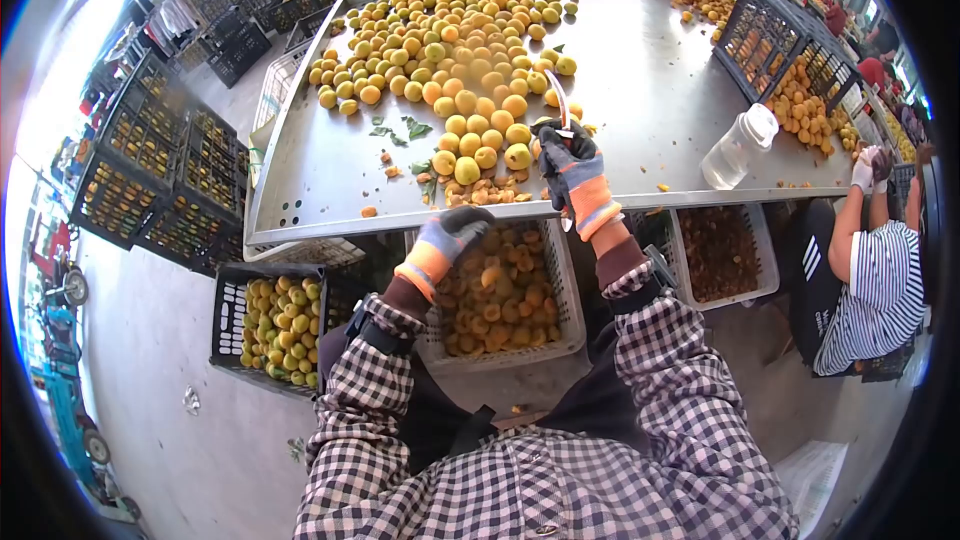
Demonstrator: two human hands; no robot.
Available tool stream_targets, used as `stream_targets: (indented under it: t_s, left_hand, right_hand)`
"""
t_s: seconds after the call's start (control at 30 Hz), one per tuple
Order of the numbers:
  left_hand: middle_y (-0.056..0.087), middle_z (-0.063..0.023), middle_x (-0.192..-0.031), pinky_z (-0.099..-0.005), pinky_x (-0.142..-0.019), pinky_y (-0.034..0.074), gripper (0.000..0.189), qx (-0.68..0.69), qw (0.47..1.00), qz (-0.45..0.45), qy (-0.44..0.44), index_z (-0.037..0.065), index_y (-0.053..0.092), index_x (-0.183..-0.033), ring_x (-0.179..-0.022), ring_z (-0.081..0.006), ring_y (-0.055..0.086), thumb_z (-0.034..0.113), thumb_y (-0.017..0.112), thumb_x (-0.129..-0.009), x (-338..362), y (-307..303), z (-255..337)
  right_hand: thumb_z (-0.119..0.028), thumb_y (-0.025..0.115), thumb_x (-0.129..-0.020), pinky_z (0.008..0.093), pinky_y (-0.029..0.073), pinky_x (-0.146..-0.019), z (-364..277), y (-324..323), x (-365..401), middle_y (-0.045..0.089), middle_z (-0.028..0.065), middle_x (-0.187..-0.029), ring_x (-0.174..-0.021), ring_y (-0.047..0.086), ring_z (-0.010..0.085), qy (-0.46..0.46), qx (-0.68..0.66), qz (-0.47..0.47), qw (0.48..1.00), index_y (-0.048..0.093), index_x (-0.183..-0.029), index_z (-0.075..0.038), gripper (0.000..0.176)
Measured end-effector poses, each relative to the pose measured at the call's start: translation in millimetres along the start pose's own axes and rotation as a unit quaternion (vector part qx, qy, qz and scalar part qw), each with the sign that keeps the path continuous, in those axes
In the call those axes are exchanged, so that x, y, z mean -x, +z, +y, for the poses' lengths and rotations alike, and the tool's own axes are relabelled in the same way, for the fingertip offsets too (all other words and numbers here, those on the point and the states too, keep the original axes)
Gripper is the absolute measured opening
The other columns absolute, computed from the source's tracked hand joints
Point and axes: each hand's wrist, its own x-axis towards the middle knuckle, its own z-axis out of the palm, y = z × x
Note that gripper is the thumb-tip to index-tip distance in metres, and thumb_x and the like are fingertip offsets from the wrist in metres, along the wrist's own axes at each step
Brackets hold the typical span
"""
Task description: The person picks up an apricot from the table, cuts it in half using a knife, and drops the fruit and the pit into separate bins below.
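My right hand [580, 180], in an orange and grey-black glove, is closed around a small curved tool [562, 95], perhaps a knife. Its thin, bent end rises above the fingers, over the table's near edge. My left hand [445, 245], gloved alike, hovers at that edge with fingers stretched to the right, and no fruit shows in it. Below both hands, a white crate [572, 325] holds apricot halves [500, 305]. Whole yellow-green apricots [470, 140] are heaped on the metal table [640, 90], with cut pieces [490, 190] close to the edge.
A black crate of apricots [285, 325] stands at my left. Right of my knees is a crate of brown scraps [718, 255]. On the table are a clear bottle [738, 147] and a tipped dark crate [775, 45]. A person in striped sleeves [880, 280] sits at right.
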Motion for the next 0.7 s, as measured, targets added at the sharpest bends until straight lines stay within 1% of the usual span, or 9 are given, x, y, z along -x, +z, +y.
stream_targets:
  t_s: [0.1,0.17,0.2,0.33,0.43,0.5,0.57,0.63,0.7]
  left_hand:
    - [0.070,-0.0077,-0.095,-0.0280,-0.081,0.049,0.021,0.014,0.990,0.140,-0.002,0.005,0.066,-0.103,-0.090,-0.0169,0.065,0.007,0.067,-0.082,-22.8,-6.7,-22.6]
    - [0.069,-0.0102,-0.095,-0.0317,-0.083,0.050,0.027,-0.187,0.964,0.184,0.043,0.009,0.066,-0.104,-0.092,-0.0283,0.065,0.009,0.069,-0.078,-44.9,-18.7,-19.3]
    - [0.066,-0.0131,-0.107,-0.0360,-0.090,0.048,0.038,-0.207,0.967,0.137,0.047,0.013,0.063,-0.112,-0.102,-0.0352,0.060,0.011,0.069,-0.074,-56.5,-26.5,-22.6]
    - [0.048,-0.0153,-0.134,-0.0384,-0.101,0.040,0.058,-0.436,0.899,0.045,-0.011,0.018,0.050,-0.130,-0.122,-0.0317,0.047,0.011,0.067,-0.075,-79.4,-20.3,-16.0]
    - [0.049,-0.0150,-0.134,-0.0380,-0.101,0.040,0.057,-0.481,0.875,0.043,-0.029,0.019,0.050,-0.130,-0.122,-0.0317,0.048,0.011,0.066,-0.076,-91.0,-14.4,-30.4]
    - [0.050,-0.0149,-0.132,-0.0382,-0.100,0.041,0.053,-0.465,0.883,0.044,-0.033,0.019,0.053,-0.128,-0.121,-0.0324,0.048,0.013,0.066,-0.077,-94.0,-17.2,-33.6]
    - [0.052,-0.0154,-0.129,-0.0392,-0.099,0.042,0.050,-0.395,0.915,0.055,-0.065,0.019,0.055,-0.125,-0.119,-0.0337,0.049,0.014,0.067,-0.076,-90.6,-19.3,-22.5]
    - [0.058,-0.0131,-0.123,-0.0368,-0.093,0.046,0.046,-0.362,0.929,0.079,-0.006,0.013,0.055,-0.125,-0.113,-0.0290,0.056,0.012,0.066,-0.080,-85.6,-26.2,-31.8]
    - [0.061,-0.0098,-0.118,-0.0329,-0.083,0.052,0.041,-0.015,0.997,0.063,0.036,0.006,0.053,-0.126,-0.106,-0.0225,0.061,0.010,0.062,-0.086,-81.4,-34.4,-39.4]
  right_hand:
    - [-0.013,0.063,-0.088,0.0179,0.032,-0.040,6.3,-1.3,-4.4,0.057,-0.0045,-0.066,-0.049,0.047,0.0025,-0.014,-0.012,-0.005,1.000,0.064,-0.102,-0.008,0.015]
    - [-0.012,0.064,-0.088,0.0172,0.034,-0.042,9.9,4.5,-7.5,0.058,-0.0040,-0.068,-0.051,0.048,0.0028,-0.008,-0.032,0.003,0.999,0.063,-0.100,-0.008,0.013]
    - [-0.012,0.064,-0.088,0.0170,0.034,-0.042,6.9,8.4,-5.6,0.058,-0.0037,-0.068,-0.051,0.048,0.0027,0.000,-0.038,-0.003,0.999,0.063,-0.100,-0.008,0.013]
    - [-0.014,0.063,-0.089,0.0193,0.031,-0.036,12.2,10.5,-12.5,0.056,-0.0028,-0.063,-0.043,0.044,0.0041,-0.006,-0.030,0.006,1.000,0.063,-0.101,-0.009,0.013]
    - [-0.017,0.061,-0.090,0.0209,0.026,-0.030,10.0,9.9,-12.4,0.053,-0.0022,-0.058,-0.035,0.038,0.0052,0.000,-0.032,0.014,0.999,0.063,-0.101,-0.011,0.013]
    - [-0.017,0.061,-0.090,0.0212,0.026,-0.029,11.4,7.5,-12.8,0.053,-0.0022,-0.058,-0.034,0.037,0.0053,0.006,-0.044,0.009,0.999,0.063,-0.101,-0.011,0.013]
    - [-0.013,0.065,-0.087,0.0183,0.036,-0.043,12.0,3.5,-14.3,0.059,-0.0035,-0.070,-0.053,0.049,0.0024,0.011,-0.045,-0.003,0.999,0.063,-0.099,-0.005,0.015]
    - [-0.013,0.065,-0.087,0.0184,0.036,-0.044,11.5,4.5,-13.7,0.058,-0.0040,-0.068,-0.052,0.048,0.0025,0.019,-0.035,-0.005,0.999,0.063,-0.099,-0.005,0.015]
    - [-0.014,0.065,-0.088,0.0185,0.036,-0.044,12.6,6.0,-11.8,0.056,-0.0045,-0.067,-0.051,0.047,0.0025,0.028,-0.025,-0.008,0.999,0.062,-0.099,-0.005,0.014]
